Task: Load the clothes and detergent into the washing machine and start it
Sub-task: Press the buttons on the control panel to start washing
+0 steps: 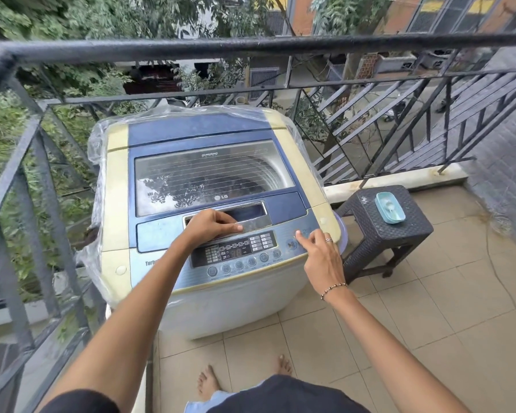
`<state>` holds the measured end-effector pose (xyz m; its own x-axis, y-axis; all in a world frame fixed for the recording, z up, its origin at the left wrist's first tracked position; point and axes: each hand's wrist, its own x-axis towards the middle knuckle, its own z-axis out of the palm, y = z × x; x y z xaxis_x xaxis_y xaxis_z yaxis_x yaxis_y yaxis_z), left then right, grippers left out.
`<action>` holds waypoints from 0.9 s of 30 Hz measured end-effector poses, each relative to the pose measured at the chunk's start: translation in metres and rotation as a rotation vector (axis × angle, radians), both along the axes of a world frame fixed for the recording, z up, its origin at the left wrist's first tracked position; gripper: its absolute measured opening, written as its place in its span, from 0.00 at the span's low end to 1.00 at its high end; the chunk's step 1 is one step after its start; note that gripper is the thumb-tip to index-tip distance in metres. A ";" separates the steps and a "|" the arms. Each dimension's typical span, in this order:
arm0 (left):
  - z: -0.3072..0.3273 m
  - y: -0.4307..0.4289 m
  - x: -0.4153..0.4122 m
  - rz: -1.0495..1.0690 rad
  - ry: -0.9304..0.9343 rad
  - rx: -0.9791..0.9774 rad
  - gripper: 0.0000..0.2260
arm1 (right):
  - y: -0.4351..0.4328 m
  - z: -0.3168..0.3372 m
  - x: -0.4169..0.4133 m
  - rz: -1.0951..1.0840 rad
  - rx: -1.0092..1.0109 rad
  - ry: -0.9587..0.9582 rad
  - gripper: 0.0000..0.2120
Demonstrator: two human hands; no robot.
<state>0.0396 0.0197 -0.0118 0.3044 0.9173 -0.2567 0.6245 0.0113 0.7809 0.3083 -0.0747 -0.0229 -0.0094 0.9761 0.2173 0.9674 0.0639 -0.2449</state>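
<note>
While the glass lid (212,174) lies flat and closed over the drum, the washing machine (215,204) stands on a tiled balcony floor (429,323), hard against the corner of a black metal railing (251,46). Long axis of the machine top runs away from the person; control panel (236,251) at the near end, hinge end toward the railing. Through the glass: ribbed drum wall and a dark mass low down, contents cannot be told past the reflections. Clear plastic wrap (97,144) bunched along the left side and back.

Detergent drawer slot (248,214), just beyond the panel, runs crosswise; inside reads as dark and glossy, contents unclear.

Left hand (212,226) rests on the near lip of that slot, fingers curled over the edge, thumb pointing right; gripping the lip loosely, nothing carried.

Right hand (322,254) holds nothing; index finger extended, tip on the panel's right end just above the round start button (292,244), other fingers folded in. Ring and beaded bracelet on this hand.

Dark woven stool (385,231) just right of the machine. On it a teal tray (389,207) holding a pale spoon-like scoop (390,208).

Bare feet (209,381) on tiles below.
</note>
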 end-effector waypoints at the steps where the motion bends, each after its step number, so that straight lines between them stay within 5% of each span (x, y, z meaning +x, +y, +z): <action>1: 0.000 0.000 0.000 -0.003 0.002 0.004 0.12 | 0.000 0.001 -0.001 -0.006 -0.004 0.003 0.27; 11: -0.004 -0.002 -0.010 -0.034 0.006 0.039 0.13 | -0.008 0.012 -0.008 -0.031 -0.005 0.016 0.21; 21: -0.008 -0.010 -0.023 -0.158 0.364 0.403 0.22 | -0.024 0.012 -0.049 0.140 -0.013 0.052 0.17; 27: -0.014 -0.009 -0.031 -0.155 0.391 0.535 0.21 | -0.033 0.007 -0.083 0.316 -0.035 0.103 0.19</action>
<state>0.0085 0.0109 -0.0255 0.4201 0.9017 0.1019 0.8251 -0.4263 0.3709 0.2256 -0.1073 -0.0161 -0.2928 0.9353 0.1990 0.8712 0.3467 -0.3476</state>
